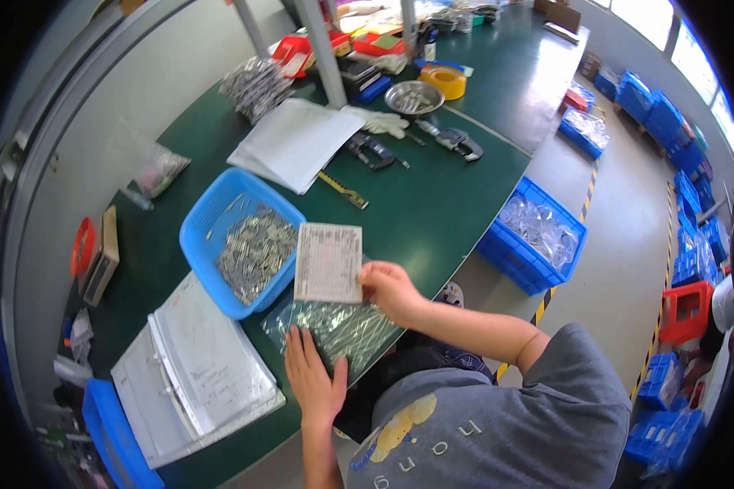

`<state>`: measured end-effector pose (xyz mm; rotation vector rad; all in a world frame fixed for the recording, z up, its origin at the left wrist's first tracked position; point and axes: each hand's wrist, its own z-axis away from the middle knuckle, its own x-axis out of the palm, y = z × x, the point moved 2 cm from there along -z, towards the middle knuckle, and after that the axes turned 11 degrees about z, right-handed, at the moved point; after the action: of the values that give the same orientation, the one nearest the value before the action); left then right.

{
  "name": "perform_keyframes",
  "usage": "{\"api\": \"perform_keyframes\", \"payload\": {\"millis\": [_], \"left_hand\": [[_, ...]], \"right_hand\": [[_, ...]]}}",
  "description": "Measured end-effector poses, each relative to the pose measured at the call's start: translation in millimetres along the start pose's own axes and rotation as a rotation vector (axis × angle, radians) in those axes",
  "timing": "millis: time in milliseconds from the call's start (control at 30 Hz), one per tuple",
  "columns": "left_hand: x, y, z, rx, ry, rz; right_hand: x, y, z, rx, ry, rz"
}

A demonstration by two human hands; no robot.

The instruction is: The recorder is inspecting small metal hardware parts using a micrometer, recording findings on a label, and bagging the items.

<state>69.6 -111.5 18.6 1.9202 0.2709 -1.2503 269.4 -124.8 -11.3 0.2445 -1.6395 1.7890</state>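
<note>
- Holds with the right hand (389,291) a rectangular white card with dense print (328,262), pinched at its lower right side between thumb and fingers.
- Rests the left hand (314,383) flat on a clear plastic bag full of thin silvery pieces (344,332), with fingers close together and thumb apart; no grip on any object to be seen.
- Most important in space: the card at the far side of the bag, ahead of the left hand and to the left of the right hand. Long axis of the card pointing away from the body. Right hand nearer, in contact with the card; left hand apart from it, at the near left part of the bag.
- Close on the left, just beside the card: a light blue plastic basket (197,228) with a heap of small grey metal parts (257,248).
- Farther to the left, on the dark green table (420,200): an open white ring binder with papers (216,350). Beyond the basket: a stack of white sheets (289,147).
- Hard to make out: the tips of the right fingers, the print on the card, and the far edge of the bag. Impossible to tell: card only over the bag, or partly inside.
- Cut off by the lower border: the left forearm.
</note>
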Motion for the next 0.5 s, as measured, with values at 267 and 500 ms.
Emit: {"api": "perform_keyframes", "payload": {"millis": [267, 500], "left_hand": [[-20, 4, 2, -0.019, 0.387, 0.415], [-3, -4, 46, -0.151, 0.481, 0.175]], "right_hand": [[-50, -102, -35, -0.22, 0.031, 0.095], [-135, -263, -153, -0.48, 0.346, 0.111]]}}
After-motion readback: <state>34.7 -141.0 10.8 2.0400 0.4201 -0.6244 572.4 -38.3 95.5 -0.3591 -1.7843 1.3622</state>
